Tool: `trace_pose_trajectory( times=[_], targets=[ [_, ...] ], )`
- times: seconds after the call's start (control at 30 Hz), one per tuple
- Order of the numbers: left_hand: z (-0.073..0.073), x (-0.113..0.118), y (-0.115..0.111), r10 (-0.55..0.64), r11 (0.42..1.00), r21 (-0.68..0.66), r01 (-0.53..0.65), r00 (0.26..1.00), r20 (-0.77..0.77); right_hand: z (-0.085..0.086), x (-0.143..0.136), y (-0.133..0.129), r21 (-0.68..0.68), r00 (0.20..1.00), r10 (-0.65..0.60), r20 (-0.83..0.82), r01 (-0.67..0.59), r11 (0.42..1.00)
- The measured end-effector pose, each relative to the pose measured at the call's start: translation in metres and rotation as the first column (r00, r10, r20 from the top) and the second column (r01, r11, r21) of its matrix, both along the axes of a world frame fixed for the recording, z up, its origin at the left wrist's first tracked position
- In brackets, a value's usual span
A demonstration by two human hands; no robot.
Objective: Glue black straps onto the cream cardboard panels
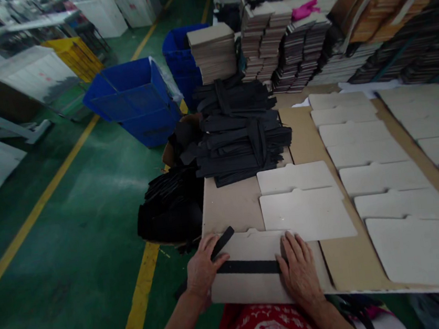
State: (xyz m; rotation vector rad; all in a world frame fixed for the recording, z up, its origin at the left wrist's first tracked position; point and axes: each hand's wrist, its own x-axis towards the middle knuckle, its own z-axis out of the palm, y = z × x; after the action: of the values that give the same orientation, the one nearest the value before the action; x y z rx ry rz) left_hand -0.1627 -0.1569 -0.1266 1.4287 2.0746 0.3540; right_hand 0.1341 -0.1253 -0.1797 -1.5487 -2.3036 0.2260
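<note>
A light grey-beige board [253,288] with a small tab on its far edge lies at the table's near left corner. Across its middle runs a black fabric strip [251,267]. At the board's left edge my left hand [201,270] is closed on the strip, whose loose end sticks up past the thumb. My right hand [299,266] rests flat on the board's right side, fingers stretched out, over the strip's right end. Just beyond, two more tabbed boards [304,214] overlap, and bundles of black strips [240,141] are heaped on the table.
Rows of overlapping boards [387,177] spread to the right. Tall board stacks [215,54] line the back. Left of the table stand a box of black material [172,207] and blue bins [133,100]. Yellow lines [51,189] mark the green floor.
</note>
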Motion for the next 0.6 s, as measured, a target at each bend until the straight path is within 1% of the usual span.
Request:
trace_pose_trajectory(
  times=[0.07, 0.13, 0.17, 0.2, 0.23, 0.27, 0.3, 0.33, 0.4, 0.43, 0.47, 0.5, 0.53, 0.6],
  targets=[
    [0.005, -0.001, 0.001, 0.059, 0.997, 0.045, -0.058, 0.998, -0.022, 0.002, 0.001, 0.0, 0.0, 0.999, -0.025, -0.029, 0.025, 1.0],
    [0.018, 0.002, 0.003, 0.169, 0.979, 0.118, -0.164, 0.985, -0.033, 0.009, 0.001, 0.004, -0.006, 0.991, -0.081, -0.104, 0.08, 0.997],
    [0.026, 0.005, 0.004, 0.214, 0.967, 0.143, -0.211, 0.977, -0.005, 0.014, 0.0, 0.007, -0.02, 0.981, -0.1, -0.165, 0.098, 0.995],
    [0.036, 0.01, 0.006, 0.243, 0.958, 0.142, -0.248, 0.969, 0.056, 0.022, -0.002, 0.012, -0.048, 0.964, -0.112, -0.24, 0.104, 0.993],
    [0.045, 0.015, 0.008, 0.244, 0.959, 0.107, -0.262, 0.956, 0.16, 0.032, -0.006, 0.017, -0.093, 0.94, -0.117, -0.322, 0.092, 0.991],
    [0.054, 0.022, 0.01, 0.244, 0.964, 0.03, -0.264, 0.924, 0.295, 0.043, -0.01, 0.023, -0.157, 0.907, -0.12, -0.404, 0.061, 0.986],
    [0.061, 0.028, 0.012, 0.248, 0.967, -0.062, -0.246, 0.865, 0.435, 0.055, -0.016, 0.03, -0.234, 0.866, -0.138, -0.48, 0.025, 0.972],
    [0.067, 0.035, 0.015, 0.259, 0.966, -0.145, -0.215, 0.79, 0.555, 0.068, -0.022, 0.036, -0.324, 0.823, -0.167, -0.543, -0.021, 0.946],
    [0.072, 0.048, 0.019, 0.288, 0.955, -0.26, -0.141, 0.648, 0.705, 0.093, -0.036, 0.046, -0.471, 0.743, -0.243, -0.624, -0.11, 0.875],
    [0.074, 0.054, 0.021, 0.296, 0.95, -0.292, -0.107, 0.599, 0.744, 0.103, -0.042, 0.049, -0.508, 0.716, -0.266, -0.646, -0.142, 0.849],
    [0.074, 0.06, 0.022, 0.3, 0.947, -0.314, -0.075, 0.565, 0.768, 0.112, -0.047, 0.052, -0.52, 0.701, -0.272, -0.659, -0.163, 0.839],
    [0.075, 0.064, 0.023, 0.299, 0.943, -0.331, -0.04, 0.543, 0.785, 0.118, -0.05, 0.054, -0.509, 0.7, -0.257, -0.666, -0.174, 0.843],
    [0.076, 0.068, 0.025, 0.298, 0.938, -0.346, -0.005, 0.525, 0.798, 0.123, -0.053, 0.054, -0.484, 0.712, -0.227, -0.665, -0.178, 0.857],
    [0.077, 0.075, 0.027, 0.292, 0.93, -0.364, 0.051, 0.499, 0.816, 0.125, -0.053, 0.053, -0.42, 0.753, -0.151, -0.641, -0.179, 0.89]
  ],
)
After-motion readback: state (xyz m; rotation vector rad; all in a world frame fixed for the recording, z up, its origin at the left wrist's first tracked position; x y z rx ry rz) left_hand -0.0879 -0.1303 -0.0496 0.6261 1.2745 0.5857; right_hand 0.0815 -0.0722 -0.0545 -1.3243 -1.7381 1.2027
